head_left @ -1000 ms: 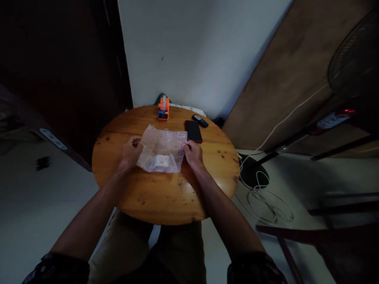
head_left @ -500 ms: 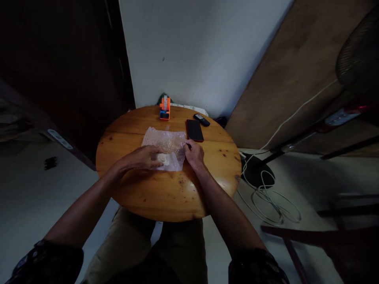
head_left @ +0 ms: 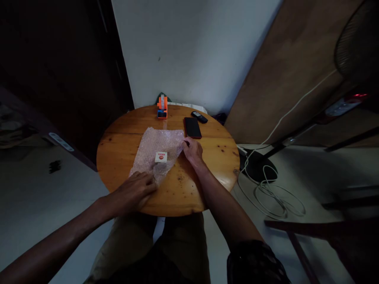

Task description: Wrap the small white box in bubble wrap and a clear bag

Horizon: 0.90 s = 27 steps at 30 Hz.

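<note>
A sheet of bubble wrap (head_left: 148, 148) lies spread on the round wooden table (head_left: 213, 157). On it rests a small white box (head_left: 161, 157) with a red mark, uncovered. My left hand (head_left: 137, 189) is at the sheet's near left edge, its fingers bent over the wrap. At the sheet's far right corner, my right hand (head_left: 193, 150) pinches the wrap between thumb and finger.
An orange and blue tape dispenser (head_left: 162, 108) stands at the table's far edge. A dark flat case (head_left: 192, 127) and a black phone-like device (head_left: 199, 116) lie beyond my right hand. A fan base (head_left: 259, 167) and coiled cable (head_left: 275, 201) are on the floor at right.
My left hand has moved toward me and left, and the near part of the wrap now lies opened out, with the box uncovered. My right hand stays at the corner. The view has shifted slightly.
</note>
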Available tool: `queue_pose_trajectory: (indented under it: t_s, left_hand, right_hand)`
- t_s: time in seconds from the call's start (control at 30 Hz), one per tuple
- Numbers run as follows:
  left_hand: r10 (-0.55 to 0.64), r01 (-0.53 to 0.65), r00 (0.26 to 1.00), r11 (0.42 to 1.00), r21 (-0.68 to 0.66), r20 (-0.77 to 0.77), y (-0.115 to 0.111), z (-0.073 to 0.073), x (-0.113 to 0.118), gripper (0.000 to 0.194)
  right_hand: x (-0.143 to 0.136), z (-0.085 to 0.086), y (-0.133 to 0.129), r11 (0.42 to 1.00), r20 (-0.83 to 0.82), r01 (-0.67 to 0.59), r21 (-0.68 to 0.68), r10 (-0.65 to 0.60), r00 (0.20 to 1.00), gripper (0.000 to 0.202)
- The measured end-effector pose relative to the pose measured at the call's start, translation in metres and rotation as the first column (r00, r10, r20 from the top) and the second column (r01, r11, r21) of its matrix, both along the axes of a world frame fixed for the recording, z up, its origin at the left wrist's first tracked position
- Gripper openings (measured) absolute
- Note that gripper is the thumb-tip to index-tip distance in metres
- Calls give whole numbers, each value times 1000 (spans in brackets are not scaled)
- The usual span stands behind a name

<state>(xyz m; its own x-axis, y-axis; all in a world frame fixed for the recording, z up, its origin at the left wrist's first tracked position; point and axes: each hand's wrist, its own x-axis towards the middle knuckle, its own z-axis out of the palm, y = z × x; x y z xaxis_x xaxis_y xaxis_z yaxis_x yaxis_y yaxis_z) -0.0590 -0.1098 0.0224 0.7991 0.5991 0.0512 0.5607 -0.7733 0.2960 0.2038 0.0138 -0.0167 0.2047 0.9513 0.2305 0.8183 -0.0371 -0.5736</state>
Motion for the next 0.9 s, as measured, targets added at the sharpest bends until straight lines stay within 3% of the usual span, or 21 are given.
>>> queue_pose_trajectory:
  t_s: [0.07, 0.13, 0.2, 0.27, 0.33, 0.4, 0.47, 0.57, 0.7, 0.8, 0.9]
  left_hand:
    - [-18, 21, 1000, 995, -96, 24, -3, 3, -4, 23]
    - [40, -16, 992, 980, -198, 120, 5, 6, -7, 25]
    - [228, -172, 945, 956, -236, 236, 18, 6, -7, 26]
    - [453, -403, 844, 889, -218, 288, 31, 4, -6, 21]
    - [587, -555, 778, 809, -192, 226, 39, 0, -2, 21]
    - [619, -600, 776, 783, -164, 117, 39, -5, 4, 25]
    - [555, -541, 829, 828, -147, 74, 33, -10, 11, 24]
    - [349, -346, 925, 937, -51, 148, 16, -15, 24, 17]
    - [157, -165, 985, 981, 106, 74, -4, -16, 36, 18]
    - [61, -63, 997, 998, 30, 56, -10, -15, 39, 21]
    - [54, -49, 995, 997, -57, 83, -8, -16, 41, 26]
  right_hand:
    - [0, 1, -1, 1000, 13, 4, -19, -4, 1000, 26]
    - [0, 2, -1, 1000, 10, 2, -23, -2, 1000, 26]
    - [0, 2, -2, 1000, -11, -6, -14, 6, 1000, 27]
    - [0, 2, -2, 1000, -32, -14, 1, 14, 999, 27]
    - [0, 1, -1, 1000, -43, -17, 17, 18, 999, 27]
    - [0, 0, 0, 999, -46, -19, 28, 21, 999, 27]
    - [0, 1, 1, 1000, -41, -18, 24, 19, 999, 27]
    - [-1, 4, 0, 1000, -16, 2, -19, -3, 1000, 29]
    - [-2, 6, -1, 999, 13, 21, -49, -20, 1000, 30]
    - [-1, 5, -1, 999, 31, 18, -41, -17, 999, 29]
    - [-1, 5, -2, 999, 53, 11, -36, -9, 999, 29]
